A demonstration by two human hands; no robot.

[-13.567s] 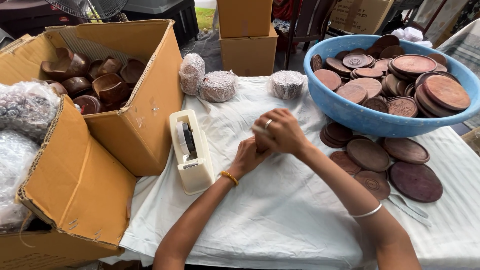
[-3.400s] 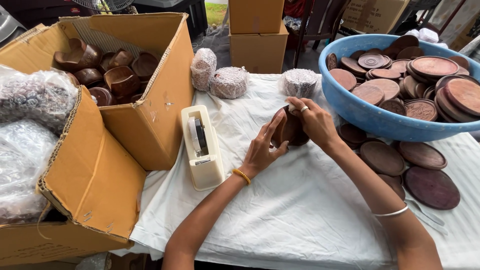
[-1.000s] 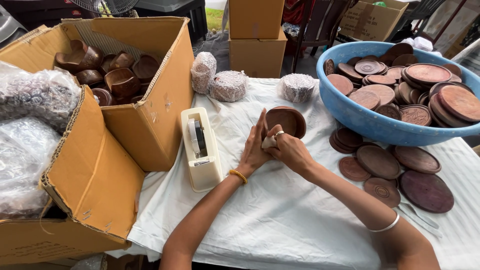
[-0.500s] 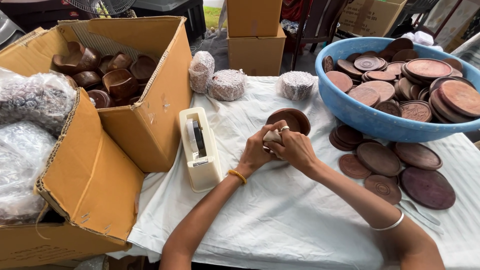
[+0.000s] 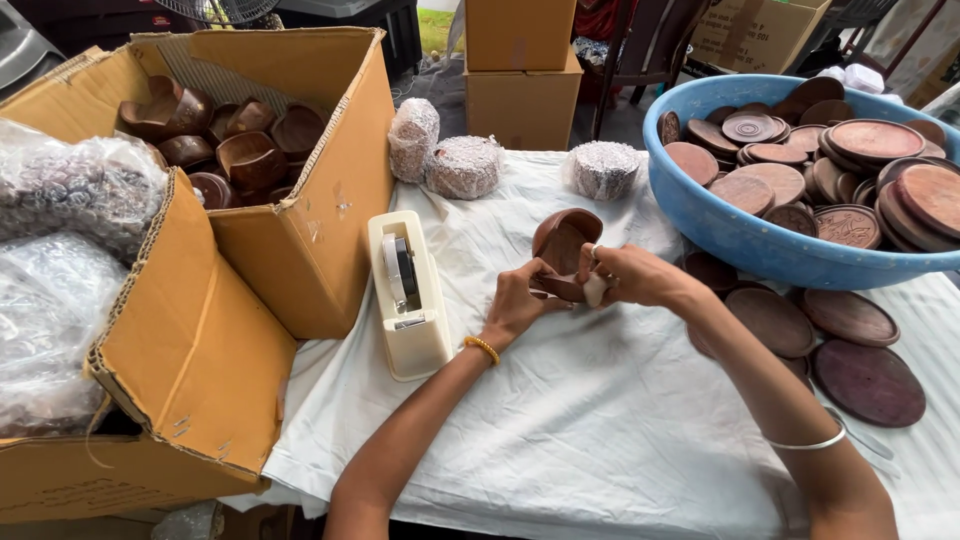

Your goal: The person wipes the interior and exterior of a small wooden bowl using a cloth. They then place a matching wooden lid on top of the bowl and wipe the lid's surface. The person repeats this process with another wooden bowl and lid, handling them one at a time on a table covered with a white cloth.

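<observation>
A small brown wooden bowl [image 5: 562, 243] is held tilted above the white cloth, in the middle of the table. My left hand [image 5: 515, 300] grips its lower rim from the left. My right hand [image 5: 630, 277] holds its right side and pinches a small pale scrap [image 5: 594, 289] against the wood. A cream tape dispenser [image 5: 407, 291] stands just left of my left hand.
An open cardboard box [image 5: 300, 150] of wooden bowls sits at the left, with bubble wrap [image 5: 60, 190] beside it. A blue tub [image 5: 740, 230] of round wooden plates is at the right, loose plates [image 5: 850, 350] below it. Three wrapped bundles [image 5: 465, 165] lie at the back.
The bowl has tipped from lying flat in my hands to standing on edge, its hollow facing me. Both hands stayed at the same spot on the table.
</observation>
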